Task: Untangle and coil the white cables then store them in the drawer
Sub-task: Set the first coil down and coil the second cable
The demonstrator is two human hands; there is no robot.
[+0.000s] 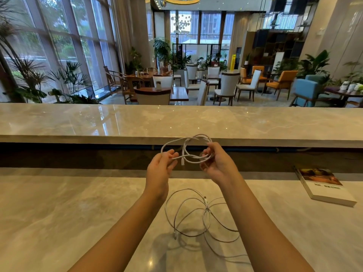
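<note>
Two white cables here: one cable (188, 149) looped in the air, left hand (160, 167) pinching it at nine o'clock, right hand (218, 163) gripping at three. Second cable (204, 214) sprawls tangled on the counter (78, 203) below. One book (324, 185) at three o'clock.

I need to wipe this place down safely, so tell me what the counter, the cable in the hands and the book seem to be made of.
Counter: looks like polished marble or a marble-look stone, beige with pale veins and glossy reflections.
Held cable: white, probably plastic or rubber sheathing; it bends in soft loops and looks matte.
Book: paper pages with a printed card cover, a softcover by its thin edge.
</note>
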